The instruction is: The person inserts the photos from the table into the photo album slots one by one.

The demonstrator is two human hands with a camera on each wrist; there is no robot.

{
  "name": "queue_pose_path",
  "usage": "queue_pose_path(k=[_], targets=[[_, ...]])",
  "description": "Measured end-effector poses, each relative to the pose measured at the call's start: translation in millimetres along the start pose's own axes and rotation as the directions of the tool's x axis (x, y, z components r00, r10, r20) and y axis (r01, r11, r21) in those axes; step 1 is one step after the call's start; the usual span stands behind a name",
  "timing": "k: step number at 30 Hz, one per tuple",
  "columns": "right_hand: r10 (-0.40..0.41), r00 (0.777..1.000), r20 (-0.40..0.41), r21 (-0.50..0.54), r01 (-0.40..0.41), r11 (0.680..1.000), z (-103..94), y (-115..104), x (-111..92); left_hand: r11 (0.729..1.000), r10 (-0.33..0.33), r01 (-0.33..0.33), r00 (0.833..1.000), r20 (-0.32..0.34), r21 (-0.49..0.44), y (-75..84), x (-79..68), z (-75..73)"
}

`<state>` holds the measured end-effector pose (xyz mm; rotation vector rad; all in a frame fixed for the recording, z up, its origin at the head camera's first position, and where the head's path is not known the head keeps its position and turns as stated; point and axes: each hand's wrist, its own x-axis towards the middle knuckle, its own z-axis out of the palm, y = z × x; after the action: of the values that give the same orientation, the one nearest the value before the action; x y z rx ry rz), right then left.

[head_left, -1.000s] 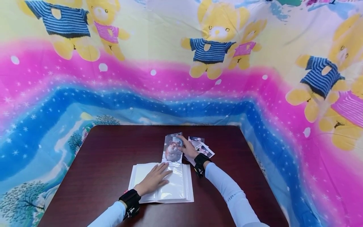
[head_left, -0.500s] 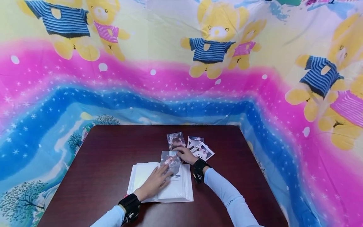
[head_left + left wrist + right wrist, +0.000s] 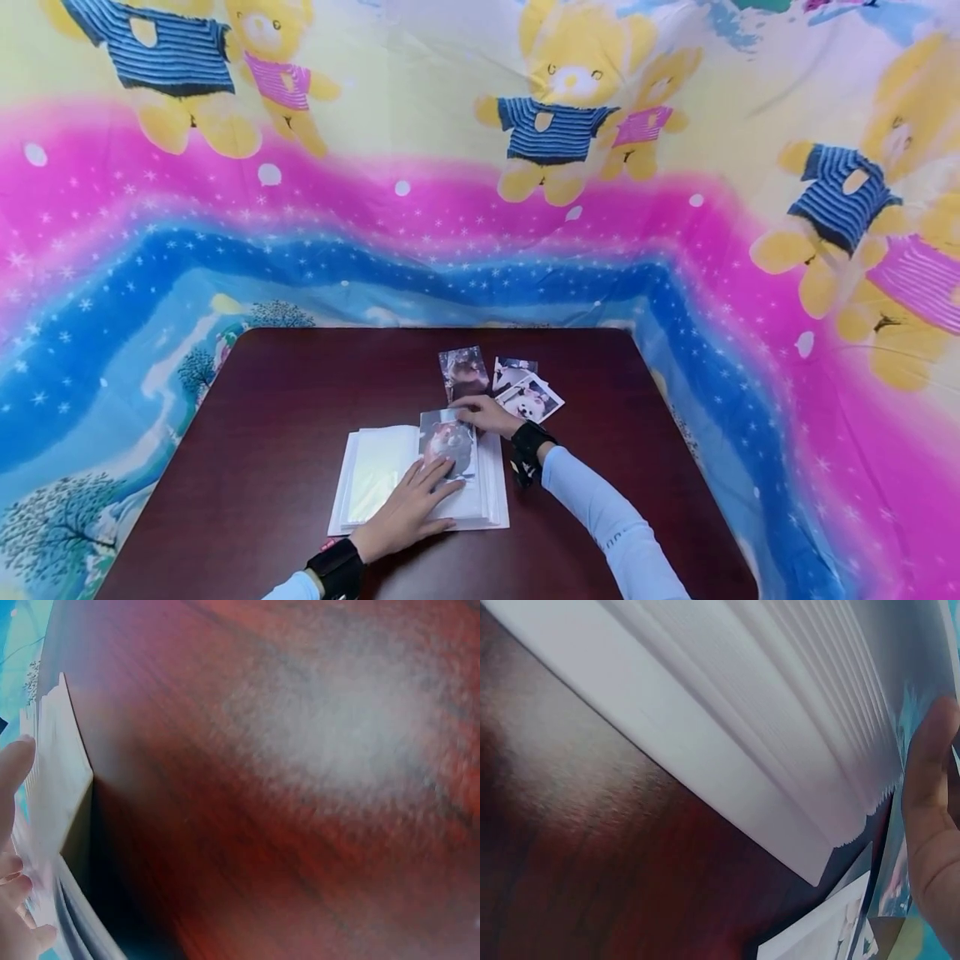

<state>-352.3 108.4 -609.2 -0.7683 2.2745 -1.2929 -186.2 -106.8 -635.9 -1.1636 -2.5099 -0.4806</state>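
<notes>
A white photo album point(image 3: 375, 471) lies spread on the table, its clear pocket pages facing up. Over the right-hand page is a photo point(image 3: 444, 437) showing a grey animal-like figure; its lower part goes under my left fingers. My left hand point(image 3: 408, 508) rests on the page with fingers extended, fingertips on the photo's lower part. With the fingers and thumb of my right hand point(image 3: 491, 415) I pinch the photo near its top right corner. In the right wrist view, the thumb point(image 3: 934, 742) stands at the fanned album pages point(image 3: 840, 712).
Behind the album lies a loose dark photo point(image 3: 463, 371). Two overlapping photos, one with a white dog point(image 3: 531, 407), lie to the right of it. The dark wooden table point(image 3: 300, 392) ends at a bear-patterned cloth backdrop point(image 3: 420, 225).
The photo has come down toward me over the album's right page, uncovering the dark photo behind. My right hand moved down with it; my left hand slid slightly toward the page's lower edge.
</notes>
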Motion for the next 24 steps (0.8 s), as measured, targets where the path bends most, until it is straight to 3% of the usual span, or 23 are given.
queue_pose_path(k=[6, 15, 17, 19, 21, 22, 24], targets=[[0.032, 0.998, 0.051, 0.052, -0.034, 0.998, 6.7, 0.2, -8.4, 1.000, 0.004, -0.004, 0.999, -0.035, 0.011, 0.5, -3.6, 4.5], [0.007, 0.999, 0.052, 0.076, -0.011, 0.997, 12.1, -2.9, -21.0, 0.999, 0.013, -0.015, 0.999, -0.048, -0.034, -4.4, -3.5, 5.7], [0.009, 1.000, 0.020, 0.126, -0.011, 0.992, 15.9, -7.3, -26.1, 0.997, -0.009, 0.004, 0.998, -0.058, -0.075, -2.4, 0.0, 2.0], [0.034, 0.999, -0.027, 0.215, -0.027, 0.976, 22.2, -17.9, -33.1, 0.986, -0.089, 0.076, 0.993, -0.078, -0.152, 0.8, 5.3, -7.1], [0.030, 0.997, -0.067, 0.337, -0.005, 0.942, 31.0, -32.2, -38.9, 0.946, -0.224, 0.190, 0.969, -0.106, -0.264, 2.6, 12.9, -22.2], [0.027, 0.996, -0.082, 0.397, 0.007, 0.918, 36.5, -41.3, -41.3, 0.912, -0.300, 0.248, 0.946, -0.121, -0.326, 2.0, 17.5, -31.3], [-0.008, 0.996, -0.085, 0.444, 0.045, 0.895, 48.6, -60.4, -45.6, 0.828, -0.449, 0.352, 0.883, -0.140, -0.437, -2.6, 25.3, -50.3]])
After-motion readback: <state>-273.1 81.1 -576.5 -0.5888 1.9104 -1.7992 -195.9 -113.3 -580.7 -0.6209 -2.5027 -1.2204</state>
